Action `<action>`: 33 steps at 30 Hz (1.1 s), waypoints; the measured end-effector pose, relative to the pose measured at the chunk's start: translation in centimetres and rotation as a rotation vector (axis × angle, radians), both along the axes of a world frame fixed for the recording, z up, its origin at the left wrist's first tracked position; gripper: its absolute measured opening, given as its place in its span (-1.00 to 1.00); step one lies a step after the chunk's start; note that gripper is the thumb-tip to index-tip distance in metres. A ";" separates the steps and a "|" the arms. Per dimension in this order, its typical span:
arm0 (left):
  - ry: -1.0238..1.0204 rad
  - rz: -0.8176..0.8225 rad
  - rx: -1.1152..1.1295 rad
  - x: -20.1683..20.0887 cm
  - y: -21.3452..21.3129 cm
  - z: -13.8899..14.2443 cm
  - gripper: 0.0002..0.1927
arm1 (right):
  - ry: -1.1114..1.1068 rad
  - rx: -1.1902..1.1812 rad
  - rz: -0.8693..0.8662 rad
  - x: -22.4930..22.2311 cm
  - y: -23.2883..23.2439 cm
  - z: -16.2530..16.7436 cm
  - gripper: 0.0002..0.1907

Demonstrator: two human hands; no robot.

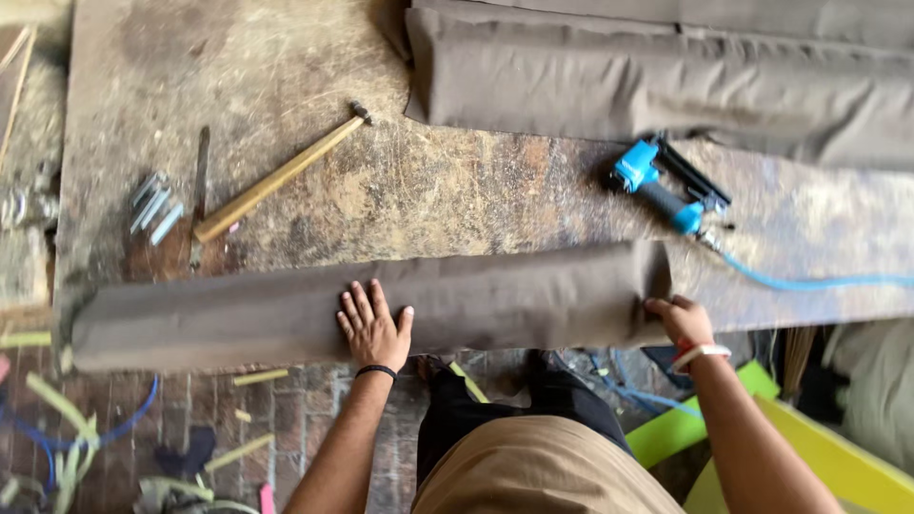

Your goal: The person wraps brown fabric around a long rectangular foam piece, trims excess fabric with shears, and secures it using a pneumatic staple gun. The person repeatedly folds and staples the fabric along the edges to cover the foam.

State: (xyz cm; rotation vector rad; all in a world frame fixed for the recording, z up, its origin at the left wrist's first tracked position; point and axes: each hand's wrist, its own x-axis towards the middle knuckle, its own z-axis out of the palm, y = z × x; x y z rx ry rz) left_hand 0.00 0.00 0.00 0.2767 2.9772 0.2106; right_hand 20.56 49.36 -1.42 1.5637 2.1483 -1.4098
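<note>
A long brown fabric-covered bar (238,319) lies along the near edge of the worn wooden workbench (428,186). My left hand (372,326) rests flat on its middle, fingers spread. My right hand (678,319) grips the bar's right end, fingers curled around the fabric edge. A blue pneumatic stapler (666,190) with a blue air hose (809,282) lies just beyond my right hand.
A wooden-handled hammer (276,179) lies at the bench's middle left, beside a thin metal tool (199,186) and strips of staples (154,205). Larger brown upholstered cushions (666,86) fill the far right. Brick floor (295,419) with scraps and yellow-green boards (819,457) lies below.
</note>
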 end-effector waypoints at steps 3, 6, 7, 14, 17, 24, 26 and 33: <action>0.025 0.102 0.046 2.0 2.5 0.0 -0.04 | 0.443 -0.301 -0.088 -2.3 0.0 4.7 -0.74; -0.007 0.189 0.121 3.1 3.6 -0.4 -0.10 | 0.663 -0.485 -0.120 -3.5 -0.4 9.5 -0.78; -0.015 0.234 0.160 3.0 3.7 -0.5 -0.11 | 0.779 -0.569 -0.097 -3.8 -0.2 11.1 -0.80; 0.059 0.328 0.191 2.6 3.3 1.3 -0.17 | 0.876 -0.385 0.060 -6.3 1.8 11.5 -0.75; -0.161 0.333 0.029 2.7 4.0 1.2 -0.18 | 0.436 0.116 0.278 -4.8 2.9 6.7 -0.68; -0.047 0.289 0.093 4.4 3.2 0.3 -0.15 | 0.290 0.038 0.228 -2.5 2.6 0.0 -0.63; -0.074 0.299 0.099 4.4 3.3 0.7 -0.13 | 0.352 -0.188 0.084 -2.7 3.3 0.1 -0.61; -0.180 0.302 0.102 4.6 5.8 3.3 -0.11 | 0.619 0.600 0.236 -3.1 0.9 3.1 -0.70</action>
